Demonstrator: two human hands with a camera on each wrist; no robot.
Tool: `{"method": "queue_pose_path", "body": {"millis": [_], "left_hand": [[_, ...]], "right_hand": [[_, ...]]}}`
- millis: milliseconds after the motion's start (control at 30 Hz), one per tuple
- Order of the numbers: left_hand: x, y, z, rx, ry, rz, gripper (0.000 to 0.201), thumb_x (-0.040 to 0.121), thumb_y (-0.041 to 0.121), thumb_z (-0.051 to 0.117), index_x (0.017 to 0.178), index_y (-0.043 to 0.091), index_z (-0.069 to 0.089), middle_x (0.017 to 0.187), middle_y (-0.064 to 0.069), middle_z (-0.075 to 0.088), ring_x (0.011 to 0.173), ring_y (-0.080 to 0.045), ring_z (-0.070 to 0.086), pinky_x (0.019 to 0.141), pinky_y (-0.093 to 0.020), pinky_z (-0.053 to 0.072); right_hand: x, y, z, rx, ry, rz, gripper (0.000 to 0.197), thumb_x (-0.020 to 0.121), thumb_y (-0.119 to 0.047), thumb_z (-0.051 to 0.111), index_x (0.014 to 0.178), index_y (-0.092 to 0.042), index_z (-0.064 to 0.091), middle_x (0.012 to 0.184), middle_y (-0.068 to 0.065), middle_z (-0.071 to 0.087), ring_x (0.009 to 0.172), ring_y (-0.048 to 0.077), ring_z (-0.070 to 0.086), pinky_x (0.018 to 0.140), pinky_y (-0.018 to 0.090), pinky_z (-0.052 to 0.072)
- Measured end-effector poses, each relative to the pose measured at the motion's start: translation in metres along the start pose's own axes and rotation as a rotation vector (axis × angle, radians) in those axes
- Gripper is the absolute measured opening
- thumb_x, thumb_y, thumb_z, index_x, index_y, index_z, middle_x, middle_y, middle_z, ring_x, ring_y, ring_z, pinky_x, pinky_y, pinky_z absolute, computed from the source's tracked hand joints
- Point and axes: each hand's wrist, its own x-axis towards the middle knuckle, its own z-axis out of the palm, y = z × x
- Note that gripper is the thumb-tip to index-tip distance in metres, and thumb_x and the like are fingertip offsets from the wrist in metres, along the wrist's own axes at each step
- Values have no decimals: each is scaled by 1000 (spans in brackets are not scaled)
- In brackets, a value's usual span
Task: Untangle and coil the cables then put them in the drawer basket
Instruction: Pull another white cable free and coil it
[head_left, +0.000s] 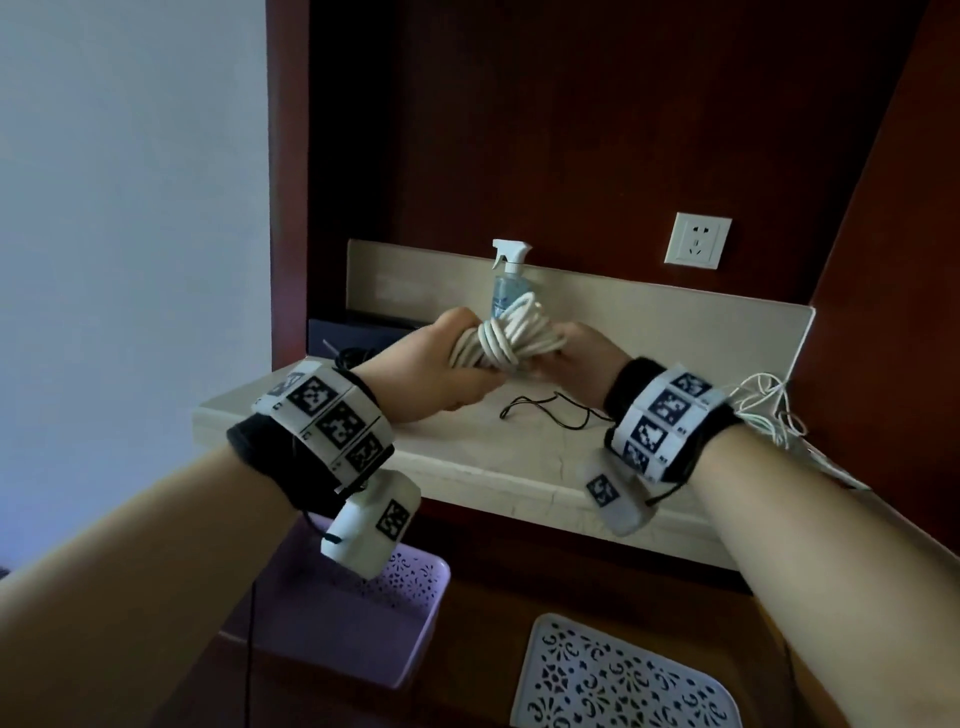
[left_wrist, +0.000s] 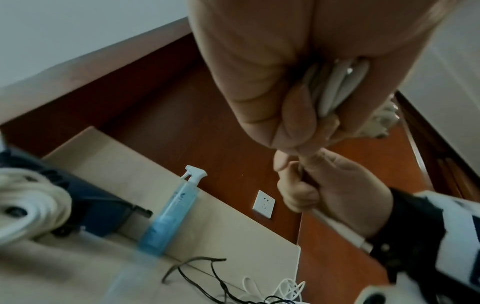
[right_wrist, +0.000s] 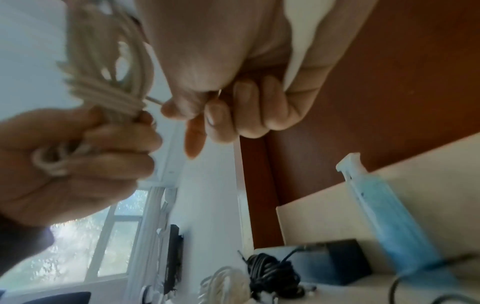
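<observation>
Two hands up over the counter (head_left: 467, 457): left hand (head_left: 441, 364) fisted round the white coil (head_left: 511, 338), right hand (head_left: 576, 358) pinching its loose end. Bottle (head_left: 506, 283) label too blurred to read. Only the right wrist view catches a black bundle (right_wrist: 272, 273); only the head view shows the baskets (head_left: 363, 623) below.

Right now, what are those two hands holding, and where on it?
A coiled white cable: the left hand grips one end of the bundle; the right hand pinches the cable's loose end beside the wraps.
</observation>
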Motion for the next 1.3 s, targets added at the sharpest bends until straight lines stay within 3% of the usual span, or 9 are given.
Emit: {"method": "queue_pose_path", "body": {"millis": [167, 267, 400, 533, 633, 733, 867, 1100, 1300], "left_hand": [[9, -8, 4, -568, 194, -198, 44, 87, -4, 58, 118, 15, 35, 73, -8, 57, 45, -11, 48, 37, -20, 32], [13, -24, 3, -349, 224, -225, 43, 87, -2, 59, 117, 20, 37, 82, -7, 56, 51, -15, 47, 42, -24, 34], [15, -38, 2, 49, 245, -218, 44, 87, 3, 60, 122, 17, 37, 88, -6, 53, 65, -21, 52, 50, -25, 43], [10, -40, 14, 356, 130, -153, 57, 87, 15, 64, 135, 7, 34, 105, -6, 56, 95, -24, 57, 79, -29, 42], [7, -34, 21, 193, 51, -214, 50, 90, 27, 61, 130, 17, 34, 90, -1, 57, 74, -14, 52, 65, -22, 42], [0, -27, 22, -167, -25, -222, 29, 94, 28, 51, 119, 19, 40, 72, -5, 52, 53, -10, 47, 53, -25, 37], [-2, -26, 17, -280, -39, -162, 28, 97, 28, 45, 125, 24, 41, 85, -3, 53, 67, -9, 51, 66, -28, 42], [-1, -19, 16, -229, 133, -98, 38, 88, 19, 63, 121, 19, 46, 88, 4, 57, 78, -10, 57, 74, -29, 49], [-6, -18, 37, -180, 147, -77, 30, 79, 25, 74, 99, 28, 52, 81, 3, 62, 70, -11, 56, 68, -27, 43]], "right_hand": [[-10, -10, 29, 132, -36, 62, 27, 100, -21, 36, 80, -25, 53, 59, -4, 42, 52, 8, 39, 55, 21, 34], [-14, -10, 24, 58, -133, 84, 31, 100, -20, 35, 99, 0, 59, 64, -1, 53, 56, 13, 46, 60, 26, 38], [-22, -23, 13, -11, -149, 44, 19, 99, -18, 38, 111, -12, 52, 66, -6, 56, 47, -4, 48, 51, 8, 35], [-22, -36, 9, 231, -3, -10, 5, 96, -11, 44, 96, -12, 49, 59, -3, 56, 44, 1, 47, 51, 14, 42], [-21, -34, 8, 440, 57, 26, 16, 94, -6, 47, 82, -14, 54, 62, -2, 60, 57, 14, 56, 66, 33, 49], [-29, -22, 6, 652, 42, -3, 14, 92, 0, 48, 91, -12, 56, 78, -1, 68, 74, 14, 64, 74, 27, 48], [-42, -10, 6, 931, 35, -114, 24, 84, -3, 47, 105, -11, 55, 95, 2, 71, 96, 19, 65, 85, 26, 49], [-42, -10, 16, 724, 396, -72, 21, 96, -13, 45, 92, -21, 64, 74, -10, 70, 73, 8, 63, 70, 23, 46], [-45, -22, 38, 1267, 589, 169, 24, 95, -15, 45, 81, -16, 64, 72, -10, 69, 75, 6, 62, 73, 21, 51]]}}
